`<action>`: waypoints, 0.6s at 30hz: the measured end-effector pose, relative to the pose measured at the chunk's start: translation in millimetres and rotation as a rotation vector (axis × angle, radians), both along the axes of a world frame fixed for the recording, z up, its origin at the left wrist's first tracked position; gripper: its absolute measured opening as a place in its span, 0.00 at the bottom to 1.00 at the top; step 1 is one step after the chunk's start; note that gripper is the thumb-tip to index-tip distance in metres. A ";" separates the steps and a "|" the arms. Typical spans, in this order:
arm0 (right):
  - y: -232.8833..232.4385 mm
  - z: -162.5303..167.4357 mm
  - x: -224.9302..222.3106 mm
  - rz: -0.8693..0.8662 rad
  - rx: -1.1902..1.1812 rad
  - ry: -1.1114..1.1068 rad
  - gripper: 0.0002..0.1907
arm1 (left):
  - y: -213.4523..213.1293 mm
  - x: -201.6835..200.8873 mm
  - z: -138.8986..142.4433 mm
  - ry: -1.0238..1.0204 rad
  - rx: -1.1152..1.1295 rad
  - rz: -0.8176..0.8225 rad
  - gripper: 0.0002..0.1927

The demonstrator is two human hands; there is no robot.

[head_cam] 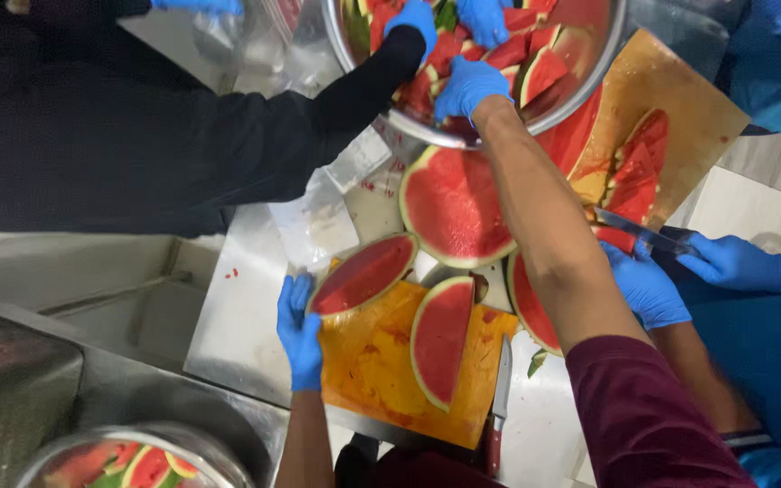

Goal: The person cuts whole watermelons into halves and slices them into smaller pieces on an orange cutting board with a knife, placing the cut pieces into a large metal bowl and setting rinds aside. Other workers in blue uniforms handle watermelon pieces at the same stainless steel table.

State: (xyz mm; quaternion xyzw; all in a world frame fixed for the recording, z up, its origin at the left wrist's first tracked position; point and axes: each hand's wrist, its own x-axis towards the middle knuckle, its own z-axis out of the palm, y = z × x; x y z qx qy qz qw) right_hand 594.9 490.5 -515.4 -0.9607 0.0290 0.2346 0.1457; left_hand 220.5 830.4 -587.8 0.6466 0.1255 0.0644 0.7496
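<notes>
The left hand point(299, 330) lies flat and open on the left edge of the orange cutting board point(381, 370), touching a watermelon wedge point(363, 273). The right hand point(468, 86) reaches into the steel bowl point(589, 77) at the bench's far edge, fingers closed on a melon piece point(422, 95). Another person's black sleeve point(354, 90) crosses beside it; a knife point(500, 398) lies by the board's right edge

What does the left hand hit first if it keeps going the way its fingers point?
The left hand points away from the wearer, fingertips beside a watermelon wedge. Straight ahead lies crumpled clear plastic on the steel table, likely first contact; depth is unclear.
</notes>
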 end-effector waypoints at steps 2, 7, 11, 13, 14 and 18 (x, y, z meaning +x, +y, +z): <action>12.9 15.6 -20.5 -0.077 0.007 -0.123 0.45 | -15.3 6.2 -17.1 -0.171 -0.162 0.146 0.34; -3.7 52.1 -173.1 -0.258 0.669 -0.774 0.14 | -56.7 26.9 -49.1 0.093 -0.169 0.626 0.21; -20.1 37.3 -380.5 -0.507 0.469 -0.669 0.09 | -78.1 49.4 -47.6 0.044 -0.464 0.762 0.19; -16.2 13.3 -466.3 -0.516 -0.002 -0.359 0.27 | -77.3 57.7 -42.2 0.066 -0.498 0.847 0.27; -14.4 2.1 -500.3 -0.453 -0.136 -0.125 0.36 | -74.0 60.2 -39.1 0.048 -0.481 0.842 0.29; -2.2 -28.8 -590.2 -0.596 0.134 0.032 0.37 | -37.4 37.2 -25.7 -0.016 -0.461 0.762 0.32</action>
